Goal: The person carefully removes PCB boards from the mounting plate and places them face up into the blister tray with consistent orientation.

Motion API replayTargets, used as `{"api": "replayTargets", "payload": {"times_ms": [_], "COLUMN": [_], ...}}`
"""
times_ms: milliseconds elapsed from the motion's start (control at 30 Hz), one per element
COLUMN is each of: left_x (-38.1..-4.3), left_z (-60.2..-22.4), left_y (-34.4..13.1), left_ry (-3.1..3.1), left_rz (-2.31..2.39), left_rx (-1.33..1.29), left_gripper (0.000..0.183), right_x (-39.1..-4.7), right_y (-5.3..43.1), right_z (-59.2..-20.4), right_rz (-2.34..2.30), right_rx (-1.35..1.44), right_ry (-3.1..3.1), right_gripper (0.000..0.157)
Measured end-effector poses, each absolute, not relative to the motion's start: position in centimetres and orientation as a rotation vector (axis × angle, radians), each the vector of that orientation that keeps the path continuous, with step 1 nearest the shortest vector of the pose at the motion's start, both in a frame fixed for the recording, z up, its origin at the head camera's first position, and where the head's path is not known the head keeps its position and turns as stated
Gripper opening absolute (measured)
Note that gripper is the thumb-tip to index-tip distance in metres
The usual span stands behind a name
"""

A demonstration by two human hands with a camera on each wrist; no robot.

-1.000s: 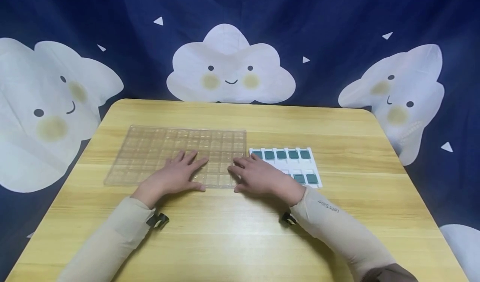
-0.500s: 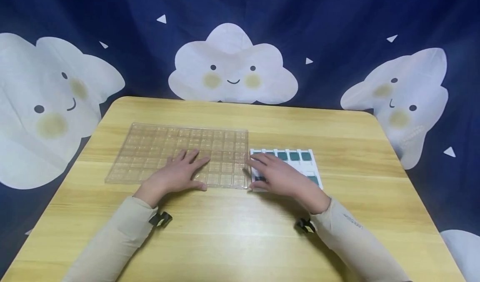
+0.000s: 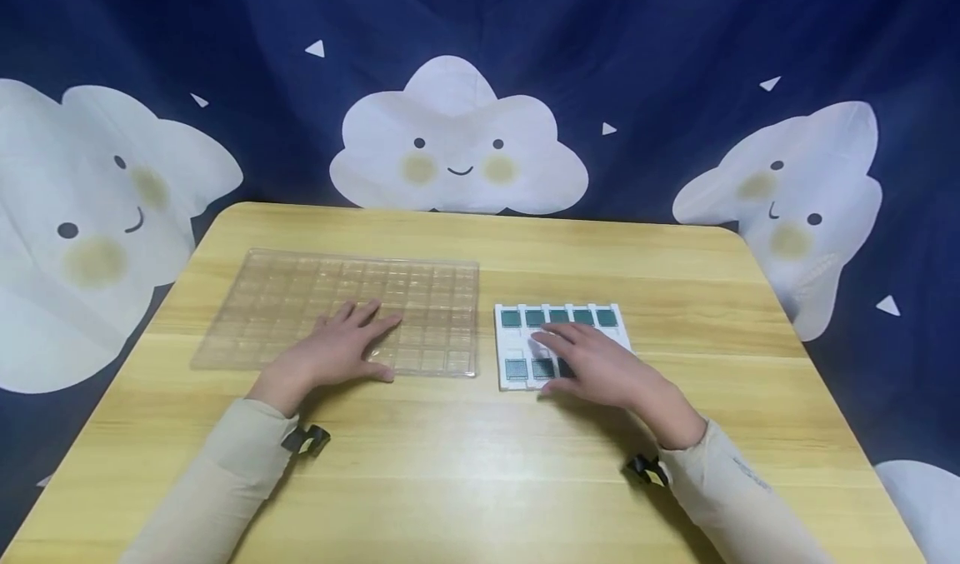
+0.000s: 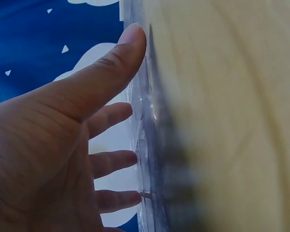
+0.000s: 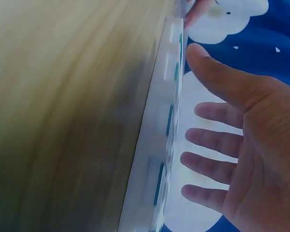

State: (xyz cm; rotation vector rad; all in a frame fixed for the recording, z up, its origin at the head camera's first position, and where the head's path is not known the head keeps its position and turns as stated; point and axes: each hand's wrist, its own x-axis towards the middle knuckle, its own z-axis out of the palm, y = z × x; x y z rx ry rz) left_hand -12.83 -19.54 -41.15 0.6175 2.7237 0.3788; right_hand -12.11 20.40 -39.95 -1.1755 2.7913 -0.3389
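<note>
A clear plastic tray (image 3: pixel 442 331) divided into a grid of square compartments lies left of centre on the table. My left hand (image 3: pixel 326 360) rests on its front part with fingers spread, and the left wrist view has the fingertips right at the tray (image 4: pixel 144 140). To the right lies a white tray (image 3: pixel 513 343) with two rows of thin green square chips (image 3: pixel 511 319). Over its right half hovers my right hand (image 3: pixel 600 370), fingers loosely extended and hiding some chips. A gap shows between those fingers (image 5: pixel 210 164) and the white tray in the right wrist view.
The light wooden table (image 3: pixel 465 481) has rounded far corners. Behind it hangs a dark blue curtain (image 3: pixel 645 47) printed with white clouds. A narrow strip of table separates the two trays. Small black mounts (image 3: pixel 306 439) sit at both wrists.
My right hand has moved right, from the clear tray's right side to over the white tray, uncovering its left chips. My left hand stays on the clear tray.
</note>
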Motion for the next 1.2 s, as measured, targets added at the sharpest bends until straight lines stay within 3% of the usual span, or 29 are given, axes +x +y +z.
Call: {"api": "replayTargets", "payload": {"times_ms": [367, 667, 1200], "left_x": [-13.0, -13.6, -13.9], "left_z": [-40.7, -40.9, -41.1], "left_y": [-20.1, -19.5, -19.5], "left_ry": [2.716, 2.737, 2.692], "left_rz": [0.375, 0.373, 0.366], "left_rx": [0.587, 0.687, 0.642], "left_gripper": [0.096, 0.095, 0.094], "right_x": [-11.7, -11.9, -12.5], "right_y": [21.2, 21.2, 19.8], "right_z": [-40.5, -40.9, -41.1], "right_rz": [-0.307, -0.306, -0.327], "right_rx": [-1.129, -1.126, -1.094], "right_ry": [2.759, 2.778, 2.785], "right_gripper": [0.067, 0.066, 0.065]}}
